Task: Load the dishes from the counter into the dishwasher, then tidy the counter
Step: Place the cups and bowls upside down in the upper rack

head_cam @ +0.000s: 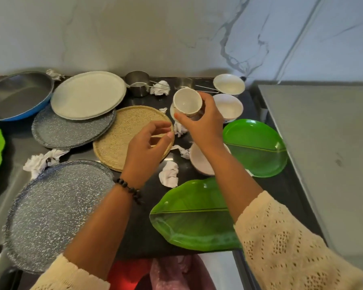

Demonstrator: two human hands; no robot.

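Gripping a small white cup (pixel 187 103) with the right hand (pixel 204 122), fingers curled round its side, lifted above the dark counter (pixel 147 216) just right of the woven tan plate (pixel 126 135); probably bound for the dishwasher. Left hand (pixel 144 149) over that plate, loosely curled, seemingly empty.

Soft, even daylight, faint shadows, glare on the green plate (pixel 258 147), wide-angle bending at blurred edges
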